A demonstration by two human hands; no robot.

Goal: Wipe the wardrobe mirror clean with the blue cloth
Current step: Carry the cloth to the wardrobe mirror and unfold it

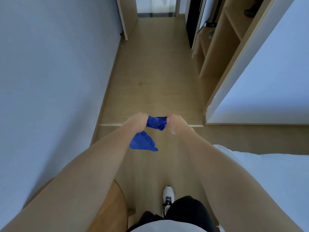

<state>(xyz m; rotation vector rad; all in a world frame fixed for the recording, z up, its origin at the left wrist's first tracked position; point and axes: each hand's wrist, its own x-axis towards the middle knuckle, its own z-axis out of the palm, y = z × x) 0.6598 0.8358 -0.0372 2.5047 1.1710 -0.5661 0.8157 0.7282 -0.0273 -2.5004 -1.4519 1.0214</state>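
Observation:
The blue cloth (156,123) is bunched between both hands, held out in front of me above the wooden floor. My left hand (138,121) grips its left end, and a loose corner of cloth hangs down below that hand. My right hand (174,123) grips the right end. An open wooden wardrobe (215,47) with shelves stands ahead on the right, and a dark mirror-like panel (194,22) leans at its far side.
A narrow wooden-floored passage (155,72) runs ahead between a pale wall (50,64) on the left and a white partition (267,81) on the right. A white bed (267,173) lies at right, a round wooden table (110,206) at lower left.

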